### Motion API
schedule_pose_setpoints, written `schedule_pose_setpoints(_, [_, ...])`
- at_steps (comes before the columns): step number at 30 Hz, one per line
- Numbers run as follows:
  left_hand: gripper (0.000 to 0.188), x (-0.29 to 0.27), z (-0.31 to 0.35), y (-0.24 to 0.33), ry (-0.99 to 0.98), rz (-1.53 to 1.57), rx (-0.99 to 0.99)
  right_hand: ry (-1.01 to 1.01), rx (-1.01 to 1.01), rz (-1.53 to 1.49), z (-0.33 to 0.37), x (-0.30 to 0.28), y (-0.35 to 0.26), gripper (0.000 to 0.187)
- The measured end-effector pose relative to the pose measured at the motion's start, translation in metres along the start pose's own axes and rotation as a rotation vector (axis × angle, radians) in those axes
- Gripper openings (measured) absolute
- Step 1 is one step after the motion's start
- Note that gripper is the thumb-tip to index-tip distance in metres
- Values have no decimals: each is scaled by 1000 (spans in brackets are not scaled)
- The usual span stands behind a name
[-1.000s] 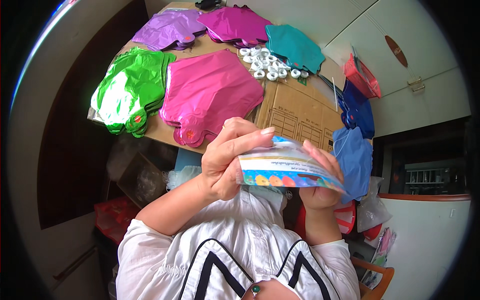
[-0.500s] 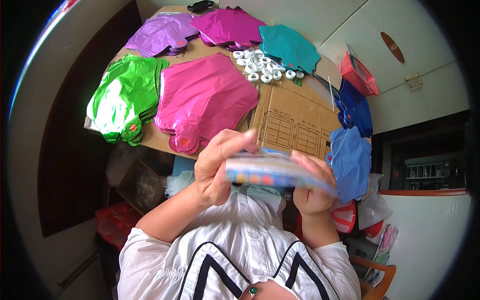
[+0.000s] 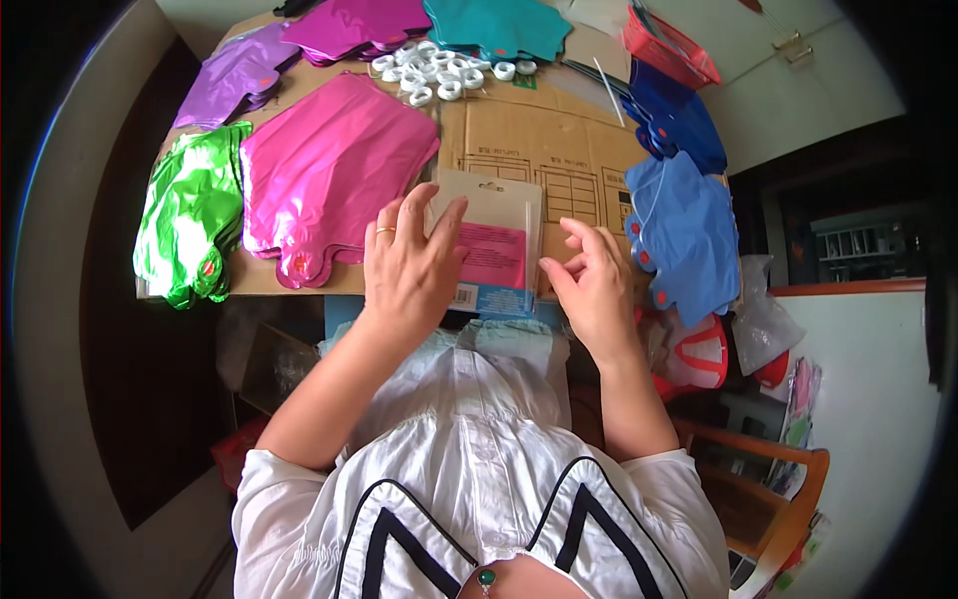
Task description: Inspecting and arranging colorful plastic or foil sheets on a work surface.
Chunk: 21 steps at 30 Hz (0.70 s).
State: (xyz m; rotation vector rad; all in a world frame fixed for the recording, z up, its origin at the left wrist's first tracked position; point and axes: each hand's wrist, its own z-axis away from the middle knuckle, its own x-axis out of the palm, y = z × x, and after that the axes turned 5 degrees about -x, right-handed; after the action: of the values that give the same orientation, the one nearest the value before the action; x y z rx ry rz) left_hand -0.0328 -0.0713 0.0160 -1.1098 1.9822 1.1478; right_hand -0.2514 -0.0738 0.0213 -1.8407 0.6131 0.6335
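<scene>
A flat clear packet [image 3: 494,255] lies on the cardboard-covered table in front of me. It has a hang hole at its far end, a pink panel in the middle, a blue strip at the near end and a thin white stick along its right side. My left hand [image 3: 411,265], with a ring on it, reaches over the packet's left edge with its fingers spread; whether it touches the packet I cannot tell. To the packet's right, my right hand [image 3: 597,290] is apart from it, fingers half bent, thumb and forefinger separated, nothing between them.
Flat foil balloons lie in piles around the table: pink [image 3: 339,165], green [image 3: 190,210], purple [image 3: 235,75], magenta [image 3: 354,25], teal [image 3: 499,25], light blue [image 3: 684,230] and dark blue [image 3: 679,115]. White ribbon rolls [image 3: 429,70] cluster at the back near a red basket [image 3: 674,45].
The packet was up between both hands, blurred by motion; now it lies on the table. Both hands have let go and moved forward, and my view has shifted.
</scene>
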Motion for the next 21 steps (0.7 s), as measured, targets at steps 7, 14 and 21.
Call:
schedule_pose_setpoints(7, [25,6,-26,-19,-375,433,421,-114,-72,-83,33,-5,-9,24])
schedule_pose_setpoints(14, [25,12,-23,-21,-386,411,390,-82,-111,26,50,2,-4,31])
schedule_pose_setpoints(21, [26,16,-21,-23,-370,388,407,-49,217,-299,57,-2,1,25])
